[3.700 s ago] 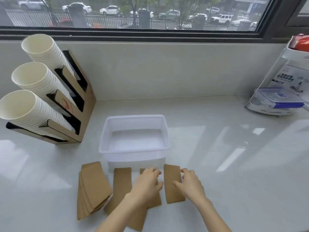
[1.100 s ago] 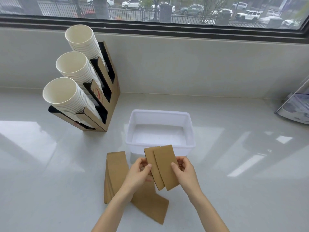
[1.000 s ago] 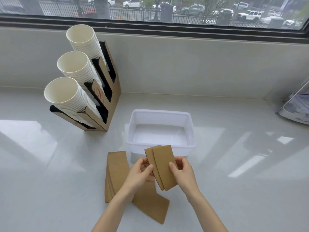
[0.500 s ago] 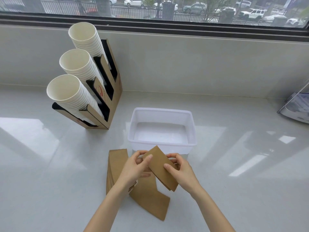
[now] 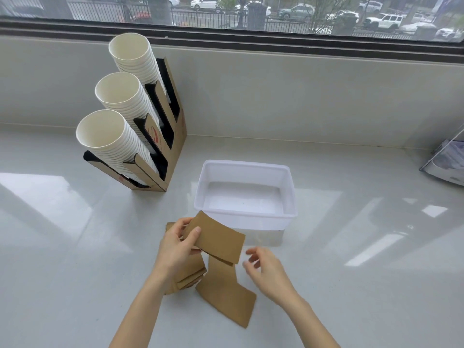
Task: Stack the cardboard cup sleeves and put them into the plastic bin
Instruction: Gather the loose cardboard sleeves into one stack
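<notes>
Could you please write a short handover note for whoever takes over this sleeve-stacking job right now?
Left hand: holds a small stack of sleeves in the air, just in front of the plastic bin.
Right hand: open and empty, beside the held stack.
On the counter: a sleeve pile under the left hand, and loose sleeves beside it.
Done: a few sleeves gathered in hand.
Left: gather the counter sleeves into one stack and put it in the bin, which holds nothing yet.
</notes>
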Motion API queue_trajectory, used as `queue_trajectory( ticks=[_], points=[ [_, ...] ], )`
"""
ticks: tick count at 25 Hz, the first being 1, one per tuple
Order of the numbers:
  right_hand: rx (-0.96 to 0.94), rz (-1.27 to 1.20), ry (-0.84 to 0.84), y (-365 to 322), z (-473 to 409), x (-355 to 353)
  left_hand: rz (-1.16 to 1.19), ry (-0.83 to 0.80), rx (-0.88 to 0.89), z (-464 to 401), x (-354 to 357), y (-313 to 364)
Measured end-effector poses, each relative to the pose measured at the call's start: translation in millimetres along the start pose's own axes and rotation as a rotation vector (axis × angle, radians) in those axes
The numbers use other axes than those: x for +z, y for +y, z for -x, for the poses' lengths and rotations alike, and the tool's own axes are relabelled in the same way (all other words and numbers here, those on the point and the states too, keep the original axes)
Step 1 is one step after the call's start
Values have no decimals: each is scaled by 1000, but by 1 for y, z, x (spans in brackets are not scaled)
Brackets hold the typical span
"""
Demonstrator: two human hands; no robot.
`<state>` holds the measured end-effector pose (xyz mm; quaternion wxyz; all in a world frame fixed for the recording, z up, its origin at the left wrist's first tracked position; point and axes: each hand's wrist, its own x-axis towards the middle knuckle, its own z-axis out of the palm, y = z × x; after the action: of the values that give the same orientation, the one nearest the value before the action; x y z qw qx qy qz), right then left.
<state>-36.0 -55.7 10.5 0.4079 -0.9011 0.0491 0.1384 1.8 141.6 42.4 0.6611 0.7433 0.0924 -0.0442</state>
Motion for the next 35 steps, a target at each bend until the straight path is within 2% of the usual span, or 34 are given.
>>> queue_trajectory(
  ticks=[3,5,8,11,16,22,27,35],
  points=[
    [49,272,-145,4,10,26,45,91,-3,-1,-10,-1],
    [47,429,-127,1,14,41,52,123,-8,0,-14,-3],
    [89,473,-84,-4,17,50,46,131,-14,3,-15,-5],
    [113,413,-87,-7,17,48,41,130,-19,3,-14,-7],
    [73,86,-125,-4,17,25,29,133,-13,4,-14,-7],
    [19,-162,-14,-11,13,-21,13,137,-13,1,-13,-5],
    [-50,-273,71,-26,0,-35,41,62,-37,3,-4,-4],
    [-115,-234,212,-50,-15,-14,123,-103,-67,14,16,-3]
  ],
)
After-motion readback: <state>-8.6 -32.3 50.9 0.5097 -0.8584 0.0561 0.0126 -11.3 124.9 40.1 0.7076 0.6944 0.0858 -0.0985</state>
